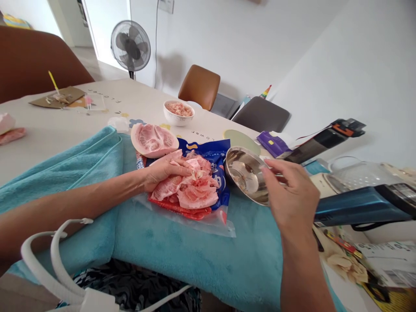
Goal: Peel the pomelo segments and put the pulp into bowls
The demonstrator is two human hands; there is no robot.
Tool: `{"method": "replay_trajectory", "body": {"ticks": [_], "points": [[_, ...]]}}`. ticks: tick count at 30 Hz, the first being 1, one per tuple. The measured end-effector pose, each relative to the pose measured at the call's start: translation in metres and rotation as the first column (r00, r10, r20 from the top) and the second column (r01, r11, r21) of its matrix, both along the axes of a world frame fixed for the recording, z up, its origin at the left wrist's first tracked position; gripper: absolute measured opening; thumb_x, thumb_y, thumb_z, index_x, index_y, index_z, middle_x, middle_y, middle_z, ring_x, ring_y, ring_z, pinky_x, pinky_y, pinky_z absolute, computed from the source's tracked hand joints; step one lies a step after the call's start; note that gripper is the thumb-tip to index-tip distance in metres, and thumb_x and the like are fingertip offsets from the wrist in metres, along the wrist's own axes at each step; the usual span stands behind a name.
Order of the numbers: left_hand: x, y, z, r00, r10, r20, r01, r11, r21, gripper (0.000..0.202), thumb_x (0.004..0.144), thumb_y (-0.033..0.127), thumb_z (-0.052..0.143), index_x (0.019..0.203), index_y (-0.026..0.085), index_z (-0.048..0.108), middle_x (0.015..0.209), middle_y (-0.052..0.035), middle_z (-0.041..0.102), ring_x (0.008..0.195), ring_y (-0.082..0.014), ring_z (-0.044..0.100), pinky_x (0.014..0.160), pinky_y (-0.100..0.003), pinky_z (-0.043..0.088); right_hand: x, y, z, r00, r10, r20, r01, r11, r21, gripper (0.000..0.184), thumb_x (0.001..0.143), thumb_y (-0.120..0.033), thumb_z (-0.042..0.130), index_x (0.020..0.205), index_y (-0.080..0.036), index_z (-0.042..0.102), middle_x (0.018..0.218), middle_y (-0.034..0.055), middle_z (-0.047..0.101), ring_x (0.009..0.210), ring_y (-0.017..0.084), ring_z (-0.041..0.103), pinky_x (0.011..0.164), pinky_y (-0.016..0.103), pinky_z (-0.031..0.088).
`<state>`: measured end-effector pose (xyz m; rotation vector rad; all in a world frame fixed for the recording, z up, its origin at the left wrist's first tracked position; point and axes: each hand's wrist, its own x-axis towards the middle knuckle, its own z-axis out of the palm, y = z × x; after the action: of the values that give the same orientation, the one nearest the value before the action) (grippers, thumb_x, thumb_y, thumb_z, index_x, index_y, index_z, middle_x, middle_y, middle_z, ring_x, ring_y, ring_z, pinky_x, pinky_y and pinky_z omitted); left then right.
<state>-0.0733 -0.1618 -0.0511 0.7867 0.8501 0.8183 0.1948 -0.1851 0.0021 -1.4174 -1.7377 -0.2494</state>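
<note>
My left hand (169,170) is closed on a pomelo segment (166,189) at the left side of a heap of pomelo membranes (199,193). This heap rests on a blue and red plastic bag (222,184). Just behind my left hand lies a hollowed pomelo rind (154,141), its pink inside facing up. My right hand (292,190) is at the right side of a tilted steel bowl (238,162), thumb and fingers drawn together. A small white bit shows near these fingertips, too small to name. Some small scraps are in the bowl.
A teal towel (195,255) covers the front of the table. Farther back stands a white bowl of pomelo pulp (178,109). A blue bottle (360,204) and a black bottle (312,141) crowd the right side. White cable loops (60,242) hang at lower left.
</note>
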Motion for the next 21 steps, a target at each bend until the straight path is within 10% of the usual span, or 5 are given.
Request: {"method": "replay_trajectory", "body": {"ticks": [6,21], "points": [[0.0,-0.001,-0.004,0.996,-0.062,0.058,0.059,0.997,0.052,0.017,0.069,0.02,0.08,0.081,0.012,0.071,0.084,-0.0085,0.073,0.075,-0.0167,0.069,0.075,-0.028,0.056,-0.07,-0.017,-0.011,0.917,0.396,0.053,-0.394,0.918,-0.048,0.02,0.092,-0.018,0.053,0.099,-0.024,0.07,0.097,0.0053,0.071,0.09,0.018,0.067,0.083,0.034,0.054],[-0.004,0.001,-0.005,0.981,-0.12,0.152,0.113,0.992,0.055,0.026,0.067,0.015,0.079,0.092,0.01,0.072,0.087,-0.0104,0.075,0.076,-0.019,0.071,0.073,-0.029,0.057,-0.087,0.001,-0.022,0.793,0.592,-0.147,-0.59,0.684,-0.428,0.025,0.085,-0.019,0.062,0.108,-0.025,0.069,0.105,0.0041,0.07,0.1,0.021,0.064,0.09,0.037,0.051]]}}
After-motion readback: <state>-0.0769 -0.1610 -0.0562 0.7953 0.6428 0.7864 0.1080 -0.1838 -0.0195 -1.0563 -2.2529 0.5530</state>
